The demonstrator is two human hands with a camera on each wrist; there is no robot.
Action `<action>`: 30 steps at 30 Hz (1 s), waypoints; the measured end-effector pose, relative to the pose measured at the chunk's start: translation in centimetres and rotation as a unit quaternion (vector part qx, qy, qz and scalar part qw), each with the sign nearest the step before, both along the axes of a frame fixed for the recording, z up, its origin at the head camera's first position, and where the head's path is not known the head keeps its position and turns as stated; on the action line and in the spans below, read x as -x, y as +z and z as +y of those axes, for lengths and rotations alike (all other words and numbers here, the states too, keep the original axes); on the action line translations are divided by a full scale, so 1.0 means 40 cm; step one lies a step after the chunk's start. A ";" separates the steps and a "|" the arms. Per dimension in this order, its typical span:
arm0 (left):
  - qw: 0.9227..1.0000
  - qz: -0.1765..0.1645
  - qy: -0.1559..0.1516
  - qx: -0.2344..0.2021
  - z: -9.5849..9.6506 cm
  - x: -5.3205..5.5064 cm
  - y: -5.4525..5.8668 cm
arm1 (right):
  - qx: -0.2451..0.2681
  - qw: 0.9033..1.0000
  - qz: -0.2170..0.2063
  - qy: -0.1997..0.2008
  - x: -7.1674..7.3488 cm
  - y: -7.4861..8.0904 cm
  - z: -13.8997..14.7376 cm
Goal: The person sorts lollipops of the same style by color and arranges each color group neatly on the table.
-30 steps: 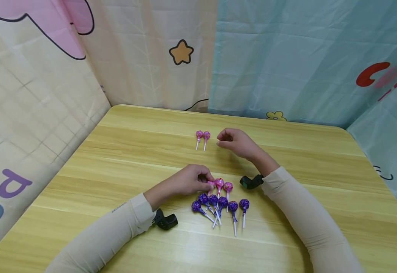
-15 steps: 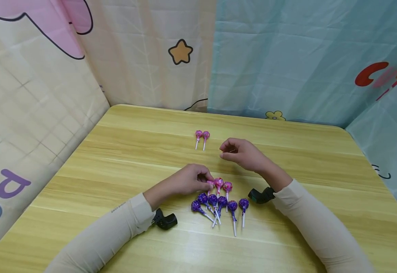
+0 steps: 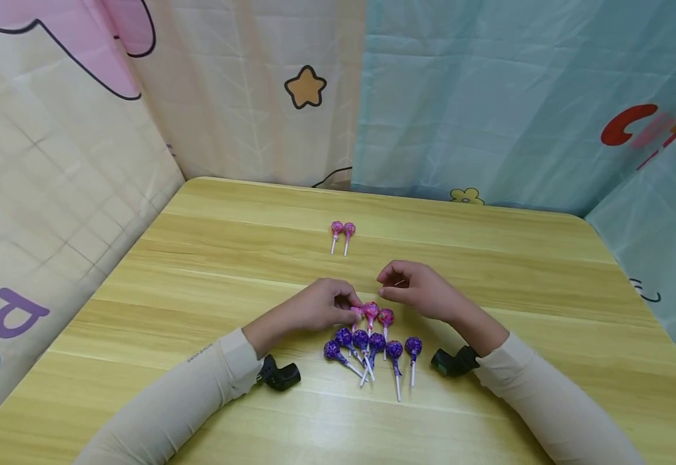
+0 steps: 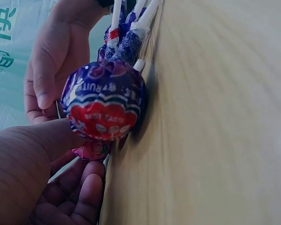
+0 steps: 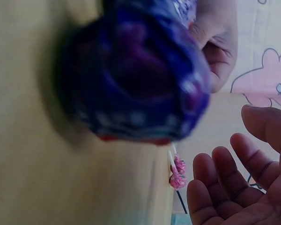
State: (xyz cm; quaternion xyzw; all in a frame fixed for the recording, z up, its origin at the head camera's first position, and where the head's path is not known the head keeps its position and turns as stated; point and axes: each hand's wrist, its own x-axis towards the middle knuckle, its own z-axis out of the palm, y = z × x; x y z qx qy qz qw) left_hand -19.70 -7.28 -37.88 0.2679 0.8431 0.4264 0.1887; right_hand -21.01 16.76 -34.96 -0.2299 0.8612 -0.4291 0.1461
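Note:
My left hand point(image 3: 322, 306) pinches a pink-wrapped lollipop point(image 3: 356, 315) between thumb and fingers; in the left wrist view its pink wrapper point(image 4: 92, 151) shows behind a large purple lollipop point(image 4: 103, 101). Right beside it lie a second pink lollipop point(image 3: 371, 310) and a third point(image 3: 386, 317). Several purple lollipops point(image 3: 394, 349) are spread nearer to me, some sticks crossing. My right hand point(image 3: 422, 289) hovers just beyond the pink heads, its fingers loosely bent and nothing between them. A blurred purple lollipop point(image 5: 136, 75) fills much of the right wrist view.
Farther back on the wooden table point(image 3: 245, 239), two pink lollipops point(image 3: 349, 229) lie side by side. Black wrist cameras point(image 3: 280, 374) sit at both cuffs. Printed curtains point(image 3: 460, 97) hang behind the table's far edge.
My right hand has drawn back from near the far pair of lollipops toward me and the nearer group. The left hand stays in place, pinching the same pink lollipop.

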 end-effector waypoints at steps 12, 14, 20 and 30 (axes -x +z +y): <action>1.000 -0.004 0.001 -0.004 0.004 -0.001 0.001 | -0.021 1.000 -0.015 0.016 -0.038 -0.034 0.020; 1.000 -0.001 0.003 -0.003 0.003 -0.001 0.001 | -0.022 0.999 -0.015 0.024 -0.041 -0.038 0.022; 1.000 0.001 0.003 -0.005 0.001 0.000 0.000 | -0.016 0.998 -0.020 0.052 -0.042 -0.050 0.029; 1.000 -0.001 0.003 -0.008 0.000 0.002 -0.001 | -0.023 0.998 -0.014 0.061 -0.040 -0.058 0.027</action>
